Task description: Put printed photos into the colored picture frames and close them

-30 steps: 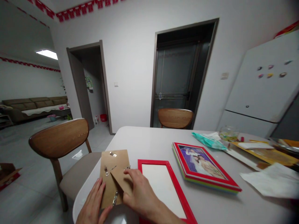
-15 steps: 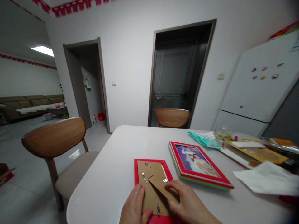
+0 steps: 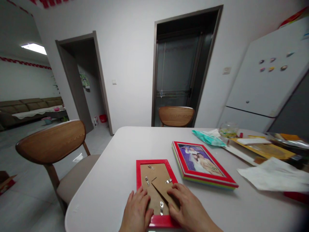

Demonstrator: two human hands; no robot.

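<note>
A red picture frame (image 3: 163, 221) lies face down on the table, its brown backing board (image 3: 152, 172) sitting inside the rim. Several metal clips (image 3: 161, 207) are fixed on the board, and a stand flap (image 3: 161, 188) is raised slightly from it. My left hand (image 3: 136, 209) grips the frame's left side, thumb and fingertips on the board's edge. On the right, my right hand (image 3: 189, 206) has its curled fingers and thumb against the board and flap, hiding the frame's lower right side. Beside it lies a stack of picture frames (image 3: 205, 164), the top one showing a photo.
On the right are a teal plastic packet (image 3: 210, 139), a glass bowl (image 3: 229, 129), a yellow envelope (image 3: 263, 149) and a crumpled white sheet (image 3: 272, 175). Wooden chairs stand at the left (image 3: 55, 141) and far side (image 3: 176, 116) of the white table (image 3: 101, 193).
The backing board was skewed with its upper right corner off the rim; now it sits straighter inside the frame. The flap is lower. The camera view has shifted slightly.
</note>
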